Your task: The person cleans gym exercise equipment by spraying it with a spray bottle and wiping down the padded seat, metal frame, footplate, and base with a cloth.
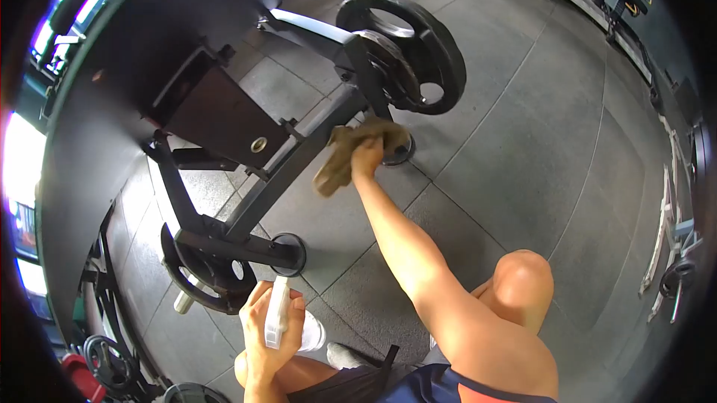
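My right hand is closed on a brown cloth, which lies against the lower end of a black machine frame near its round foot. Lower down, my left hand grips a white spray bottle by its upper part, with the bottle's body partly hidden behind the fingers. Just above my left hand is the frame's other round foot. A large black weight plate hangs on the frame beyond the cloth.
Another weight plate is on the frame's near left side. A big dark panel rises at the left. My bent knee is at the right, over dark floor tiles. More gym equipment stands at the far right.
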`<state>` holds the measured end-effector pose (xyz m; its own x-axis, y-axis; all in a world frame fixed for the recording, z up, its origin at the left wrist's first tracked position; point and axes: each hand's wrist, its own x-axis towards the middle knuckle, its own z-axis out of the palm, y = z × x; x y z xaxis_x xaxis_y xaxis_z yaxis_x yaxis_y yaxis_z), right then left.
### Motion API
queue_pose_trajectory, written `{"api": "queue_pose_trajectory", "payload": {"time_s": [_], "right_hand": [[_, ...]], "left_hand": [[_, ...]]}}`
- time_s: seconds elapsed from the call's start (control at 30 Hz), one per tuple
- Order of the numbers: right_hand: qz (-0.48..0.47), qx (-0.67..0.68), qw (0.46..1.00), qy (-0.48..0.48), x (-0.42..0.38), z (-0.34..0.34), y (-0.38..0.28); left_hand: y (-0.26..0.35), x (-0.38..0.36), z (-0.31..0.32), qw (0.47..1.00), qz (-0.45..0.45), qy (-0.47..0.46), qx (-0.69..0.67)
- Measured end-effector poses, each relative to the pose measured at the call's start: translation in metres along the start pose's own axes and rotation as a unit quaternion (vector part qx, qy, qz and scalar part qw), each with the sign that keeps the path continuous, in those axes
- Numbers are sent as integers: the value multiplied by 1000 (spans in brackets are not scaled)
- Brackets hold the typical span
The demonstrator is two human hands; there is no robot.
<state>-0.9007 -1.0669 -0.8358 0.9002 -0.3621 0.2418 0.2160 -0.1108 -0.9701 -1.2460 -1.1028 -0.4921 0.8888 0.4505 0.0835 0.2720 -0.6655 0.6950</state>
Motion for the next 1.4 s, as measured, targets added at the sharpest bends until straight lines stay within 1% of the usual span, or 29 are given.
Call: {"api": "queue_pose_trajectory", "payload": {"time_s": [0.07,0.13,0.2,0.23,0.3,0.33,0.37,0.4,0.43,0.53,0.57,0.6,0.67,0.7,0.73,0.77,0.8,0.87,0.9,0.93,1.0,1.03,1.07,1.1,1.13,1.17,1.23,1.3,1.4], "right_hand": [[231,176,956,43,12,-26,-5],[121,179,970,109,29,-48,-46],[-92,-24,993,66,54,-61,-63],[-151,-131,980,-1,56,-61,-44],[-272,-324,896,-137,60,-62,-11],[-64,-268,929,-248,64,-72,-17],[147,-198,906,-345,67,-88,-25],[138,-149,960,-194,58,-95,33],[127,-95,987,-38,44,-92,88],[140,-175,970,-88,-5,-103,14],[-94,-251,941,-207,-16,-96,33],[-321,-308,841,-309,-25,-89,54],[-350,-283,822,-349,-15,-71,45],[-363,-332,818,-300,-11,-53,60],[-310,-408,783,-352,-1,-36,75],[-171,-388,787,-449,13,-23,82],[-27,-355,767,-534,20,-16,80],[-59,-406,754,-514,13,-11,73],[-221,-488,713,-452,9,-14,73],[-227,-497,708,-447,9,-22,70],[-260,-448,768,-378,2,-42,77],[-259,-441,770,-381,3,-61,68],[-197,-491,740,-415,4,-76,57],[-183,-482,775,-365,6,-97,56],[-124,-495,791,-337,16,-112,62],[1,-474,828,-299,33,-131,30],[60,-319,937,-130,73,-154,31],[-28,-196,979,-47,120,-160,42],[156,-139,939,-272,154,-134,55]], "left_hand": [[-2,4,6,1000,11,-2,1],[-8,6,11,1000,13,-18,11],[-8,9,17,999,-12,-32,12],[-7,11,19,999,-23,-30,11],[-9,13,23,999,-27,-33,12],[-10,15,24,999,-27,-32,13],[-9,17,24,999,-25,-36,9],[-9,19,23,999,-22,-36,13],[-9,21,23,999,-19,-36,18],[-7,27,24,998,-28,-36,36],[-9,27,25,998,-33,-38,42],[-10,27,27,997,-36,-41,47],[-13,28,32,996,-48,-53,50],[-15,29,34,995,-54,-59,54],[-18,30,34,995,-60,-63,58],[-21,31,34,994,-59,-72,54],[-22,32,34,993,-69,-80,55],[-25,35,37,992,-74,-76,67],[-25,34,38,992,-75,-76,62],[-24,35,39,993,-73,-75,58],[-23,32,37,994,-67,-74,55],[-22,30,35,994,-61,-74,54],[-22,28,33,994,-55,-75,54],[-20,27,31,995,-51,-75,50],[-20,24,28,994,-62,-75,45],[-18,21,26,994,-61,-79,45],[-16,18,23,994,-56,-80,43],[-18,18,23,995,-47,-79,38],[-17,23,28,993,-64,-97,36]]}}
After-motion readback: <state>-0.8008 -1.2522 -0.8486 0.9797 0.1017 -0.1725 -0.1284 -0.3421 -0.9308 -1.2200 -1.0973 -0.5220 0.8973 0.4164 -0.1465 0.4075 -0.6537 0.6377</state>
